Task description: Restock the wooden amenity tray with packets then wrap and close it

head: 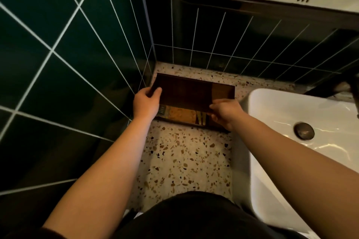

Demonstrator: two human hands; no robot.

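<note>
A dark wooden amenity tray [223, 91] sits in the back left corner of the terrazzo counter. A dark wooden lid [184, 91] lies over most of it, leaving the near strip and the right end uncovered. In the near gap I see packets [180, 114], orange and tan, and some thin pale sticks. My left hand [145, 103] grips the lid's left end, thumb on top. My right hand [225, 112] pinches the lid's near right corner.
The terrazzo counter [186, 161] runs toward me. A white sink basin [291, 122] with a dark drain stands close on the right. Dark green tiled walls close in on the left and behind. A black-framed mirror [252, 4] hangs above.
</note>
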